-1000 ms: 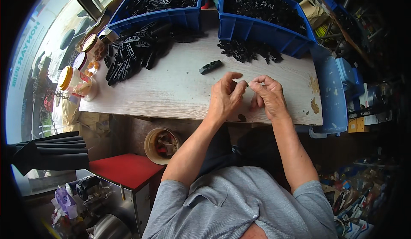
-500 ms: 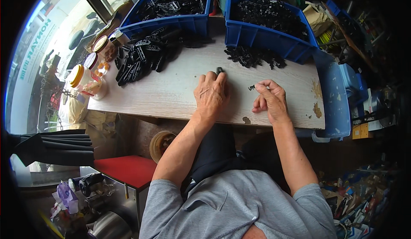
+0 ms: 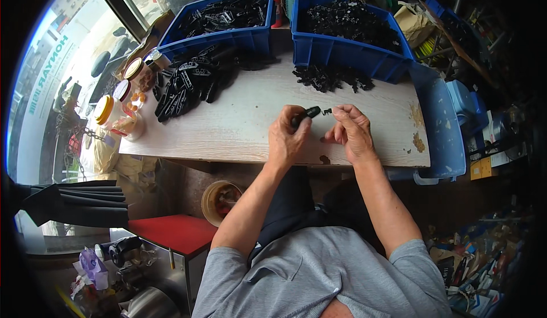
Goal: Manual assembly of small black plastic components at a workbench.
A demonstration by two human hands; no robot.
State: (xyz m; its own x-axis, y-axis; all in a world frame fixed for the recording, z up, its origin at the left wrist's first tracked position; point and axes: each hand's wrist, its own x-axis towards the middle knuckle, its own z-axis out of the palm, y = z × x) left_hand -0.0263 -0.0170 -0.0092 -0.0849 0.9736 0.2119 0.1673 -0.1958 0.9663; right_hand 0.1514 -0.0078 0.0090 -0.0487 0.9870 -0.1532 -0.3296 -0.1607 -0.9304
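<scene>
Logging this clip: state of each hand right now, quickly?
Left hand: closed around a black elongated piece.
Right hand: fingertips pinching a small black toothed piece.

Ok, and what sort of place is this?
Probably a small workshop: two blue bins of black parts stand at the far side of a pale table, loose piles lie in front of them, and the left hand holds a black piece, the right hand a smaller one.

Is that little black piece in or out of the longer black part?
Out: the little piece, pinched by the right hand, shows beyond the end of the longer part.
</scene>
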